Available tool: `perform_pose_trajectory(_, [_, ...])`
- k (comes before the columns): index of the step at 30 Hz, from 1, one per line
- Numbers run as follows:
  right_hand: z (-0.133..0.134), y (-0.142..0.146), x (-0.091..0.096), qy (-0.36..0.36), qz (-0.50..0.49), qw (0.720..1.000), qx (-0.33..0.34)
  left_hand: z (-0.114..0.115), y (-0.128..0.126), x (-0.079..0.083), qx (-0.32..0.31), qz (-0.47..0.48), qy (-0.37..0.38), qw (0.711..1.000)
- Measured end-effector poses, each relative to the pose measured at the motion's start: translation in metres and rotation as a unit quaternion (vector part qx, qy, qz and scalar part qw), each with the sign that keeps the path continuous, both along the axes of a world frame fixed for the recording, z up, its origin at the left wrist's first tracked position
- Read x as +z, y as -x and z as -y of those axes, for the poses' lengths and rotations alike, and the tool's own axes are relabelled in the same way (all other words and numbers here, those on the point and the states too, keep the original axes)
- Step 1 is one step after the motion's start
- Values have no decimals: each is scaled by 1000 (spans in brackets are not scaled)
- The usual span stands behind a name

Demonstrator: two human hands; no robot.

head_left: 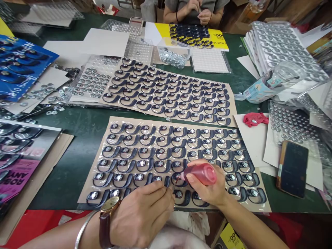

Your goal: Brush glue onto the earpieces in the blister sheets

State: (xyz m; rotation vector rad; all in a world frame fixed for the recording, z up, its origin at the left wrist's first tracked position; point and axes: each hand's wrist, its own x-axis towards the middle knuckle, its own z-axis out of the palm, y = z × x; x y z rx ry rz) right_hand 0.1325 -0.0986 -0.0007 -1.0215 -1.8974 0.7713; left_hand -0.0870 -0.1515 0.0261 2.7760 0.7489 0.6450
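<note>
My right hand (207,185) is wrapped round a small squeeze bottle (199,173) of red liquid, tilted with its nozzle pointing left and down. The nozzle is over a black curved piece with a shiny round stone-like centre (177,177), in a lower row of the near card sheet (88,188). Close by on the left, my left hand (145,211) hovers low over the sheet, fingers pressed together. A thin dark sliver shows between its fingertips and the nozzle; whose it is I cannot tell. Rows of the same black pieces cover the sheet under clear film.
Behind lies a second filled sheet (160,112). A clear tub (173,57) of metal discs, a tipped plastic container (261,88), a red cloth (255,119) and a phone (293,169) surround the work. Across the table, another person's hands (199,12) are busy.
</note>
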Motion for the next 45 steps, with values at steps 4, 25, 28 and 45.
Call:
perform_pose_trajectory(4, [2, -1, -4, 17, 2, 1000, -12, -1, 0, 1, -6, 1, 0, 1000])
perform_pose_trajectory(25, [0, -4, -5, -21, 15, 998, -58, -3, 1, 2, -9, 14, 11, 1000])
perform_pose_trajectory(28, [2, -5, -6, -6, 8, 998, -59, -5, 1, 3, -9, 14, 14, 1000])
perform_pose_trajectory(45, [3, -5, -8, 70, -22, 995, -61, -8, 2, 6, -8, 12, 9, 1000])
